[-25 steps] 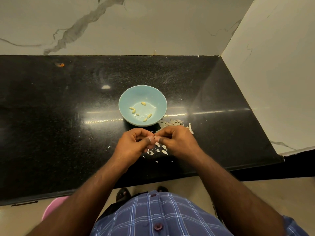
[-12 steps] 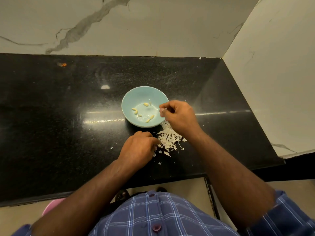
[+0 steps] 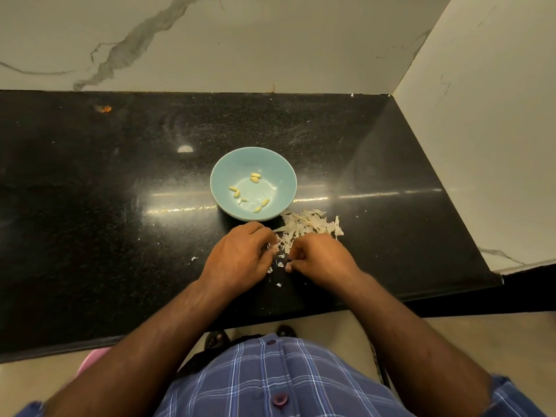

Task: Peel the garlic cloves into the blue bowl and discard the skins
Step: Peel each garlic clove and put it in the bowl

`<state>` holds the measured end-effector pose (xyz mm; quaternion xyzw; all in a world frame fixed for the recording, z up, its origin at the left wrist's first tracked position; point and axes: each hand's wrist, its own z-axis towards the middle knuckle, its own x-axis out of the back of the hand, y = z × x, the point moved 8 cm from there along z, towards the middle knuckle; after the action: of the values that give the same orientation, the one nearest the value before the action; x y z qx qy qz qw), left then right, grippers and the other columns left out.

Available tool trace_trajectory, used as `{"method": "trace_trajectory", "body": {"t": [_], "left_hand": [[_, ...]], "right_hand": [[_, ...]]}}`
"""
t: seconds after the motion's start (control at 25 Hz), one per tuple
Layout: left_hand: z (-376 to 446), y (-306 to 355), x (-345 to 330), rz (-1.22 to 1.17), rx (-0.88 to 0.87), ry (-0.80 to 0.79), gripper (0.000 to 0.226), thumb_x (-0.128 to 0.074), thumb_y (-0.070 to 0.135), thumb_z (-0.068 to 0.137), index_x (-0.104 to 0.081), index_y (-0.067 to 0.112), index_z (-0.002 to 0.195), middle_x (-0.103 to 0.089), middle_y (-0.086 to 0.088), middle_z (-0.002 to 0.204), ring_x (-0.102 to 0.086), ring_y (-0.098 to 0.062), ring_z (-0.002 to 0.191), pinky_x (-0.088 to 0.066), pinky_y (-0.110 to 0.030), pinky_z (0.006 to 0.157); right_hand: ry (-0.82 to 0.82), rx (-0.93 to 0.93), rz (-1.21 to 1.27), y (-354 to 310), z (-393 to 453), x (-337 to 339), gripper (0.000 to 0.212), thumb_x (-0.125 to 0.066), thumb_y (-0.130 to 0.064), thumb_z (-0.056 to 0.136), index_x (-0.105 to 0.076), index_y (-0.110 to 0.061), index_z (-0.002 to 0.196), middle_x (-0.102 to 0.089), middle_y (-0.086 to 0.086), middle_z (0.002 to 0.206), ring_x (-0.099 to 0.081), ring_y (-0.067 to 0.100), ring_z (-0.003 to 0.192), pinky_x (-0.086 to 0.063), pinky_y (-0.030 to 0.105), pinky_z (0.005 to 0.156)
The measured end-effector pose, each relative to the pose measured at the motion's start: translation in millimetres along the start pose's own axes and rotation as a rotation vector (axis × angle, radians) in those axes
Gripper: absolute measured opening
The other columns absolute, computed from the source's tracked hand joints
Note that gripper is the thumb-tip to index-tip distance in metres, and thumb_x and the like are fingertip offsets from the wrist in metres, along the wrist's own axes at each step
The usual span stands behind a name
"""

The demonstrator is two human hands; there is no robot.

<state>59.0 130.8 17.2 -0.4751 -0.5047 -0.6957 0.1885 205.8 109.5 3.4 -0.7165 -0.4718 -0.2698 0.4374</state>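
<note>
The right hand (image 3: 320, 258) has come back from the bowl (image 3: 224, 164) and sits down low by the left hand (image 3: 239, 260) again, both on the skins (image 3: 307, 225) just in front of it on the black counter (image 3: 90, 206). Fingers on both are curled; can't tell what they've got. About 7 peeled cloves (image 3: 255, 176) lie in the bowl.
</note>
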Motion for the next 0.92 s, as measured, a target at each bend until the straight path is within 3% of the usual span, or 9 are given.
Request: {"method": "trace_trajectory", "body": {"t": [0.16, 0.24, 0.4, 0.56, 0.76, 0.92], "left_hand": [[-11.2, -1.6, 11.8, -0.06, 0.007, 0.049, 0.008, -0.065, 0.03, 0.092, -0.067, 0.027, 0.1, -0.061, 0.014, 0.103, -0.056, -0.005, 0.092, -0.044, -0.021, 0.078], [-15.3, -5.6, 14.7, -0.094, 0.036, 0.065, 0.006, -0.064, 0.029, 0.092, -0.065, 0.028, 0.098, -0.061, 0.013, 0.102, -0.056, -0.005, 0.09, -0.046, -0.022, 0.078], [-18.4, -18.6, 16.9, -0.149, 0.129, 0.072, 0.007, -0.06, 0.027, 0.094, -0.063, 0.027, 0.101, -0.062, 0.015, 0.093, -0.056, -0.005, 0.086, -0.047, -0.026, 0.075], [-21.6, -29.1, 24.6, -0.174, 0.18, 0.119, 0.019, -0.06, 0.023, 0.096, -0.067, 0.025, 0.114, -0.063, 0.017, 0.098, -0.056, -0.003, 0.089, -0.044, -0.024, 0.077], [-17.9, -35.0, 30.4, -0.065, 0.199, 0.099, 0.032, -0.054, 0.031, 0.1, -0.063, 0.031, 0.13, -0.07, 0.011, 0.109, -0.06, -0.013, 0.103, -0.053, -0.037, 0.085], [-12.6, -36.5, 31.2, -0.013, 0.219, 0.058, 0.032, -0.051, 0.032, 0.1, -0.062, 0.034, 0.13, -0.069, 0.01, 0.111, -0.058, -0.015, 0.106, -0.05, -0.035, 0.084]], "right_hand": [[0.248, 0.055, 0.074, -11.9, 2.9, 37.6, 0.025, -0.059, -0.02, 0.097, -0.075, -0.023, 0.116, -0.071, -0.002, 0.119, -0.066, 0.019, 0.109, -0.053, 0.035, 0.096], [0.319, 0.126, 0.138, -29.7, 9.7, 56.3, 0.029, -0.056, -0.016, 0.097, -0.075, -0.022, 0.118, -0.07, 0.002, 0.121, -0.064, 0.02, 0.11, -0.052, 0.035, 0.097], [0.183, 0.257, -0.09, -77.5, 51.5, 53.2, 0.041, -0.048, -0.013, 0.098, -0.068, -0.027, 0.131, -0.06, 0.006, 0.126, -0.056, 0.026, 0.118, -0.049, 0.04, 0.098], [0.073, 0.273, -0.387, -98.4, 83.1, 33.6, 0.047, -0.05, -0.015, 0.098, -0.059, -0.035, 0.14, -0.051, 0.006, 0.137, -0.046, 0.029, 0.125, -0.044, 0.042, 0.098], [0.016, 0.274, -0.451, -106.0, 96.3, 28.7, 0.048, -0.051, -0.022, 0.099, -0.054, -0.036, 0.145, -0.048, 0.008, 0.139, -0.046, 0.03, 0.125, -0.045, 0.046, 0.101], [-0.052, 0.28, -0.458, -110.0, 93.7, 26.1, 0.046, -0.051, -0.021, 0.098, -0.057, -0.037, 0.142, -0.048, 0.008, 0.138, -0.045, 0.031, 0.125, -0.044, 0.046, 0.103]]}}
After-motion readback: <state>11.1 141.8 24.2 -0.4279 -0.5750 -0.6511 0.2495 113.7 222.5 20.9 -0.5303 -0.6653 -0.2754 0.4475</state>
